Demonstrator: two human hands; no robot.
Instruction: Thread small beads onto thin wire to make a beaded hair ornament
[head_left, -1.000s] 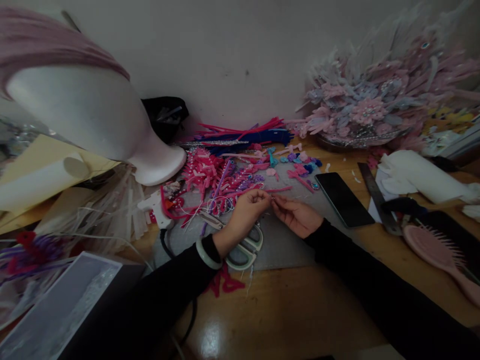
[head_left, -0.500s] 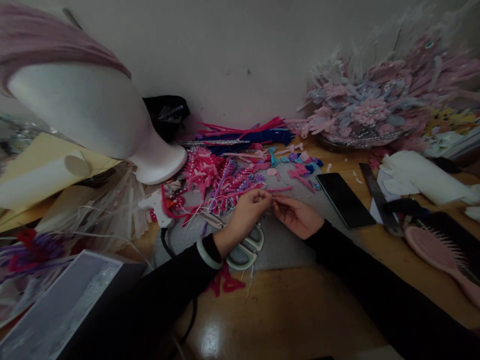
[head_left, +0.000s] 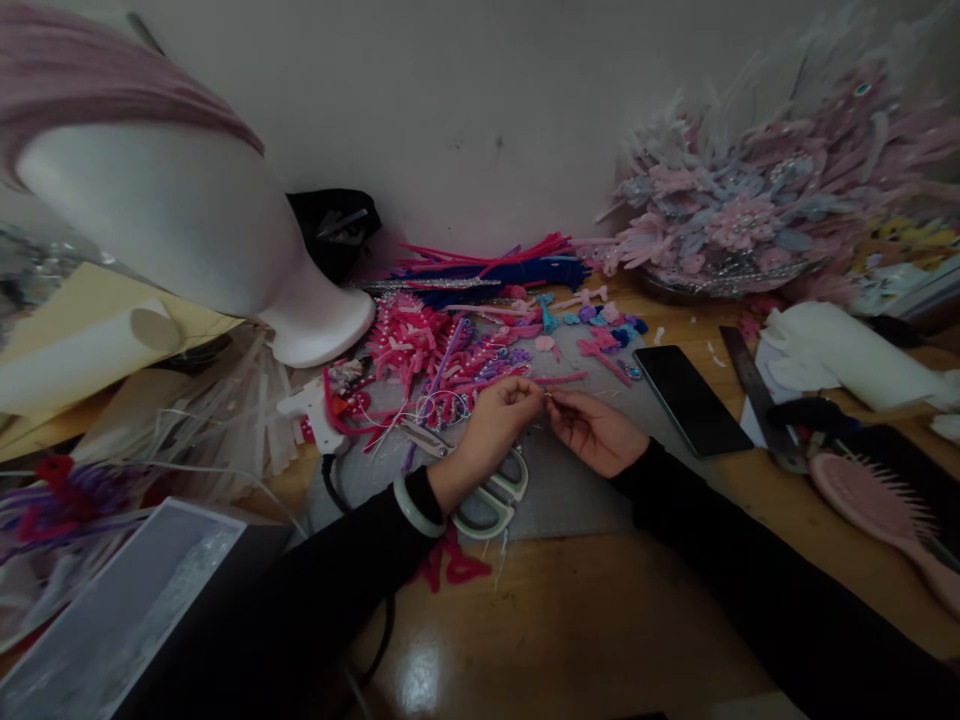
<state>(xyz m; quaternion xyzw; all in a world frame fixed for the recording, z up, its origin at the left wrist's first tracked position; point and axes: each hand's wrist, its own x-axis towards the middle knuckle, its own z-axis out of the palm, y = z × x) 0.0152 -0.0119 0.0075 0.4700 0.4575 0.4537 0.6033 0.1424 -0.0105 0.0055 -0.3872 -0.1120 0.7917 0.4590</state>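
My left hand (head_left: 501, 422) and my right hand (head_left: 594, 432) meet at the fingertips over a grey mat (head_left: 577, 505). Both are closed in a pinch around something tiny, too small to make out. Under my left wrist lie scissors with pale green handles (head_left: 484, 515). Behind the hands is a pile of pink beaded pipe-cleaner pieces (head_left: 409, 340), with a purple stem (head_left: 448, 355) among them. Thin white thread (head_left: 390, 415) loops to the left of my left hand, by a white glue gun (head_left: 315, 415).
A white mannequin head (head_left: 165, 220) stands at the left, above a box (head_left: 225, 540). To the right are a phone (head_left: 691, 400), a metal ruler (head_left: 757, 395), a pink hairbrush (head_left: 862, 490) and a pink floral piece (head_left: 742, 220). Pipe cleaners (head_left: 517, 270) lie at the back.
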